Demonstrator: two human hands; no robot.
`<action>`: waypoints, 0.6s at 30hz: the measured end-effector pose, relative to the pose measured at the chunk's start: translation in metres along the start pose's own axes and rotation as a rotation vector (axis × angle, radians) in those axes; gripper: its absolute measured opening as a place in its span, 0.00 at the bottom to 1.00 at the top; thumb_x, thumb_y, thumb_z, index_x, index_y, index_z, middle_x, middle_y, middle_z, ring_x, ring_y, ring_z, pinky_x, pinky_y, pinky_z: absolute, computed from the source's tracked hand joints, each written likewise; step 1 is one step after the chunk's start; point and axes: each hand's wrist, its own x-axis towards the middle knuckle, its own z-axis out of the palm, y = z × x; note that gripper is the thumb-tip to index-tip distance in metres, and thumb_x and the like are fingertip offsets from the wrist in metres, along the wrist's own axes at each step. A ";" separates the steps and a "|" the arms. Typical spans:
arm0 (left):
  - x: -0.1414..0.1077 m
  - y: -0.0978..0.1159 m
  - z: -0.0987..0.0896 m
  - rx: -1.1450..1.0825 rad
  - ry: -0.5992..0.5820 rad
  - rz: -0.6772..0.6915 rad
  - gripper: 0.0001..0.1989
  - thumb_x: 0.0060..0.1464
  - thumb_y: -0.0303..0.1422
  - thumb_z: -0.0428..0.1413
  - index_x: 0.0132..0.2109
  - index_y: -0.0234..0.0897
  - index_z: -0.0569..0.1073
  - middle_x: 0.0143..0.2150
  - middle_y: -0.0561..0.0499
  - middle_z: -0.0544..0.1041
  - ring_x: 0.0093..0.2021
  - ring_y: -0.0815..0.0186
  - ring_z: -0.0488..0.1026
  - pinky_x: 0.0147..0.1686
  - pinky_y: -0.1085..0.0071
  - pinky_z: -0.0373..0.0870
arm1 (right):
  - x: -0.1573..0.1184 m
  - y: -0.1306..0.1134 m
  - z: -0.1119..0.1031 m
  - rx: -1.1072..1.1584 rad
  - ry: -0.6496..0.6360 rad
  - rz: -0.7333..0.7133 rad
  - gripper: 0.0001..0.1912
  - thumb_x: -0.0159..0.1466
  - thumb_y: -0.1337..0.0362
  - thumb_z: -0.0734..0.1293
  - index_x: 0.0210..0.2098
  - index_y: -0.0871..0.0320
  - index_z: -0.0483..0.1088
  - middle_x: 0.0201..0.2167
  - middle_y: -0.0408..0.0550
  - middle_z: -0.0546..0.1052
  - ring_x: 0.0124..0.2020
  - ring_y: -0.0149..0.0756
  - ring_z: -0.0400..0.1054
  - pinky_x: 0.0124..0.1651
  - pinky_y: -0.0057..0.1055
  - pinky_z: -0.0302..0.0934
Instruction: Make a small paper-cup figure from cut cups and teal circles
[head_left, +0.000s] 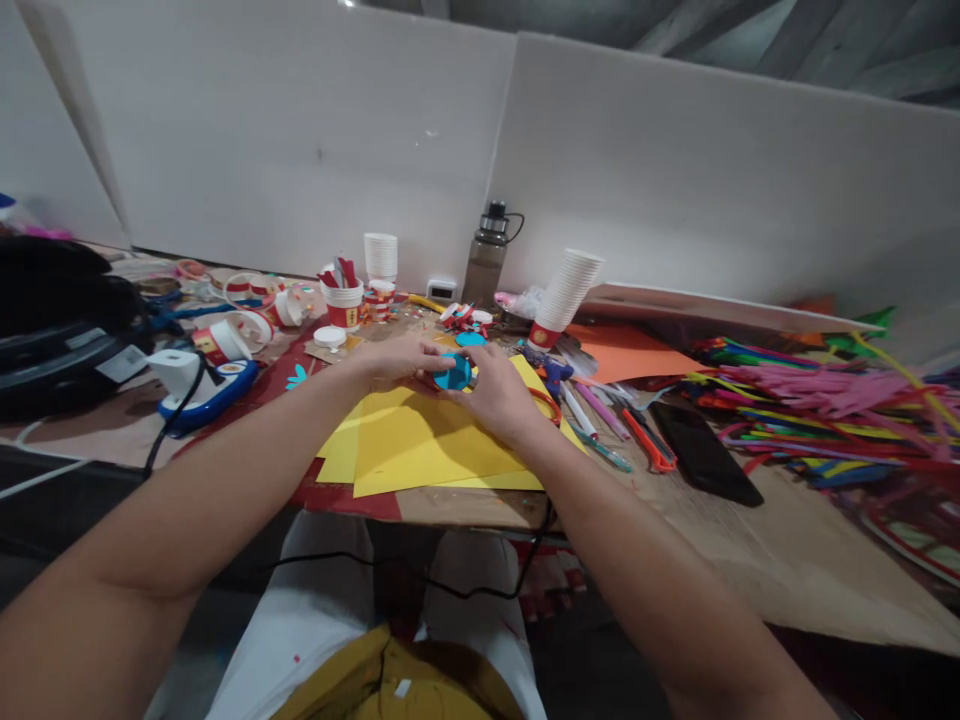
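Note:
Between my two hands is a small blue disc (pixel 454 373), seemingly paper. My left hand (pixel 401 362) pinches its left edge with thumb and fingertips. On the other side, my right hand (pixel 495 392) grips the disc's right edge, fingers curled round it. Both hands are above several yellow paper sheets (pixel 420 445) lying on the table. Just beyond my fingers lies a second blue disc (pixel 471 339). Small red and white pieces (pixel 465 318) are heaped behind that.
Paper cup stacks (pixel 566 290) and a water bottle (pixel 485 258) stand at the back. To the right lie orange paper (pixel 630 352), a red cutter (pixel 649 440), a phone (pixel 705 452) and pipe cleaners (pixel 832 395). A blue power strip (pixel 210 397) sits left. A black cable (pixel 405 570) hangs in front.

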 end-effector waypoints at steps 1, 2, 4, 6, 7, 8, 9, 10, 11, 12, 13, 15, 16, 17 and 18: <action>0.000 0.000 0.002 -0.011 0.002 -0.013 0.16 0.42 0.38 0.68 0.34 0.31 0.76 0.30 0.45 0.78 0.29 0.65 0.75 0.34 0.66 0.74 | 0.000 0.001 0.000 0.003 0.006 0.004 0.24 0.53 0.61 0.75 0.47 0.58 0.70 0.44 0.52 0.71 0.47 0.42 0.66 0.48 0.37 0.62; 0.001 -0.001 0.004 -0.017 0.015 -0.019 0.16 0.42 0.37 0.68 0.35 0.31 0.76 0.31 0.46 0.79 0.31 0.65 0.76 0.35 0.66 0.75 | 0.000 0.002 0.001 0.009 0.013 0.008 0.25 0.53 0.61 0.76 0.48 0.58 0.69 0.45 0.52 0.70 0.47 0.42 0.66 0.48 0.37 0.62; 0.003 -0.002 0.007 -0.018 0.064 -0.026 0.14 0.43 0.34 0.68 0.34 0.31 0.74 0.31 0.47 0.79 0.31 0.65 0.77 0.36 0.66 0.76 | 0.001 0.004 0.001 0.030 0.029 0.010 0.27 0.52 0.62 0.76 0.50 0.58 0.69 0.45 0.52 0.70 0.46 0.42 0.66 0.49 0.37 0.62; 0.005 -0.002 0.008 -0.015 0.120 -0.008 0.13 0.44 0.32 0.67 0.34 0.31 0.73 0.30 0.48 0.78 0.30 0.67 0.76 0.35 0.67 0.76 | 0.002 0.006 0.002 0.067 0.045 0.001 0.29 0.52 0.61 0.77 0.51 0.58 0.69 0.45 0.52 0.70 0.47 0.42 0.66 0.50 0.37 0.62; 0.005 -0.002 0.008 -0.005 0.144 0.001 0.12 0.44 0.31 0.66 0.34 0.31 0.73 0.30 0.48 0.78 0.29 0.67 0.76 0.34 0.67 0.75 | 0.003 0.007 0.001 0.097 0.049 -0.002 0.29 0.52 0.60 0.77 0.51 0.58 0.69 0.45 0.52 0.71 0.47 0.41 0.66 0.50 0.37 0.62; 0.005 -0.001 0.009 0.010 0.163 0.011 0.12 0.44 0.31 0.66 0.35 0.31 0.73 0.30 0.49 0.77 0.28 0.68 0.75 0.33 0.68 0.75 | 0.004 0.008 0.001 0.138 0.050 0.001 0.28 0.53 0.59 0.76 0.51 0.58 0.69 0.45 0.52 0.71 0.47 0.41 0.66 0.49 0.37 0.62; 0.004 -0.001 0.009 0.024 0.175 0.022 0.12 0.45 0.31 0.66 0.36 0.31 0.73 0.30 0.49 0.77 0.28 0.69 0.75 0.33 0.68 0.75 | 0.005 0.008 0.001 0.191 0.046 0.011 0.26 0.55 0.58 0.74 0.51 0.59 0.69 0.45 0.52 0.72 0.45 0.39 0.67 0.48 0.36 0.63; 0.003 0.000 0.010 0.033 0.182 0.037 0.13 0.45 0.31 0.66 0.37 0.31 0.74 0.31 0.49 0.77 0.29 0.69 0.75 0.33 0.68 0.75 | 0.006 0.009 0.000 0.248 0.040 0.028 0.23 0.58 0.58 0.72 0.50 0.59 0.69 0.44 0.52 0.73 0.43 0.38 0.68 0.45 0.34 0.63; 0.002 0.001 0.010 0.032 0.185 0.054 0.13 0.45 0.32 0.66 0.37 0.32 0.74 0.32 0.49 0.77 0.30 0.68 0.75 0.33 0.67 0.75 | 0.007 0.009 0.000 0.303 0.035 0.051 0.19 0.61 0.58 0.69 0.49 0.60 0.70 0.42 0.51 0.74 0.40 0.36 0.68 0.42 0.33 0.64; 0.001 0.002 0.011 0.021 0.181 0.071 0.13 0.45 0.32 0.66 0.38 0.32 0.74 0.32 0.49 0.77 0.31 0.67 0.75 0.34 0.67 0.76 | 0.009 0.010 -0.001 0.351 0.032 0.078 0.16 0.63 0.59 0.66 0.47 0.60 0.70 0.40 0.50 0.74 0.37 0.34 0.68 0.40 0.31 0.64; 0.001 0.002 0.011 0.004 0.171 0.086 0.13 0.45 0.32 0.66 0.39 0.32 0.74 0.33 0.48 0.78 0.32 0.67 0.76 0.34 0.66 0.76 | 0.010 0.011 -0.001 0.390 0.032 0.108 0.13 0.64 0.60 0.64 0.45 0.60 0.71 0.39 0.49 0.75 0.36 0.33 0.68 0.39 0.30 0.63; 0.000 0.003 0.012 -0.036 0.144 0.110 0.14 0.46 0.31 0.66 0.40 0.33 0.73 0.34 0.47 0.78 0.34 0.65 0.76 0.35 0.64 0.76 | 0.011 0.013 0.000 0.438 0.039 0.165 0.11 0.64 0.62 0.62 0.41 0.60 0.72 0.35 0.47 0.76 0.33 0.32 0.68 0.37 0.29 0.63; 0.000 0.002 0.012 -0.051 0.128 0.113 0.14 0.46 0.31 0.66 0.40 0.33 0.73 0.34 0.46 0.78 0.35 0.64 0.76 0.35 0.64 0.76 | 0.012 0.014 0.001 0.455 0.044 0.189 0.11 0.63 0.62 0.62 0.40 0.60 0.72 0.33 0.46 0.76 0.32 0.31 0.67 0.36 0.29 0.62; 0.000 0.002 0.012 -0.065 0.110 0.115 0.15 0.46 0.30 0.66 0.41 0.33 0.73 0.35 0.45 0.78 0.35 0.64 0.76 0.35 0.63 0.76 | 0.012 0.016 0.002 0.471 0.048 0.204 0.10 0.63 0.61 0.62 0.39 0.60 0.72 0.32 0.45 0.75 0.31 0.31 0.67 0.35 0.29 0.62; 0.000 0.001 0.011 -0.080 0.093 0.117 0.15 0.46 0.30 0.65 0.42 0.33 0.73 0.35 0.45 0.79 0.36 0.63 0.77 0.35 0.63 0.76 | 0.013 0.017 0.002 0.486 0.055 0.212 0.11 0.63 0.61 0.62 0.38 0.59 0.73 0.31 0.45 0.75 0.30 0.31 0.67 0.34 0.29 0.62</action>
